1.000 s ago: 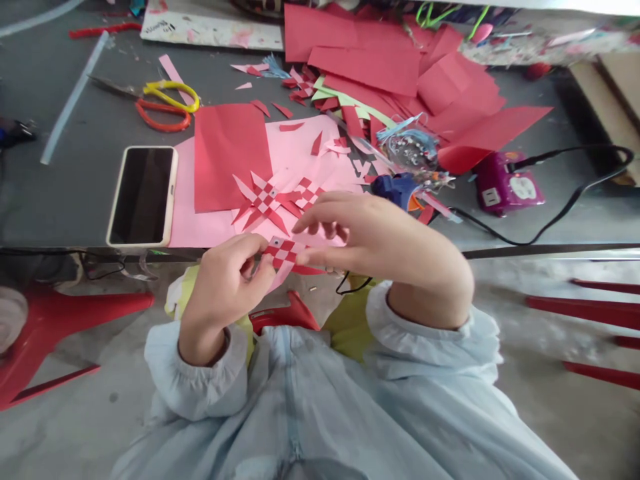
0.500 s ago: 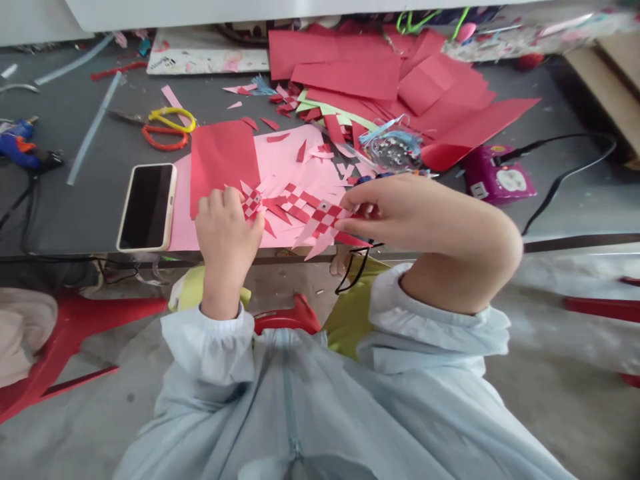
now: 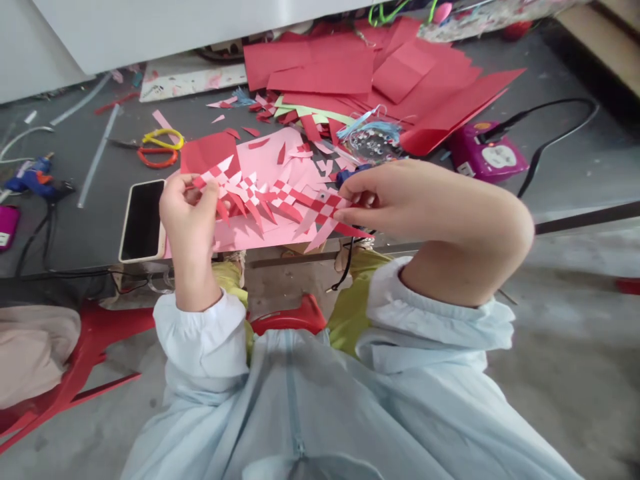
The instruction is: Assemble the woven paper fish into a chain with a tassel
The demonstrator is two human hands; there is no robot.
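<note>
My left hand point(image 3: 187, 207) is closed around a woven red-and-pink paper piece point(image 3: 216, 175), lifted just above the pink sheet point(image 3: 273, 160). My right hand point(image 3: 395, 197) pinches another woven red-and-pink paper piece point(image 3: 324, 215) near the table's front edge. Between them, two more woven pieces point(image 3: 280, 195) lie on the pink sheet. A red paper sheet point(image 3: 205, 150) rests on the pink sheet behind my left hand.
A phone point(image 3: 143, 219) lies left of the pink sheet. Scissors point(image 3: 157, 148) and a glue gun point(image 3: 33, 179) sit further left. Red paper sheets point(image 3: 380, 73) pile at the back. A purple power socket point(image 3: 487, 155) with a black cable point(image 3: 555, 120) stands right. Red stool point(image 3: 85, 347) below.
My left hand has picked a woven piece off the pink sheet and moved left with it. My right hand stays closed on its woven piece. The view has shifted.
</note>
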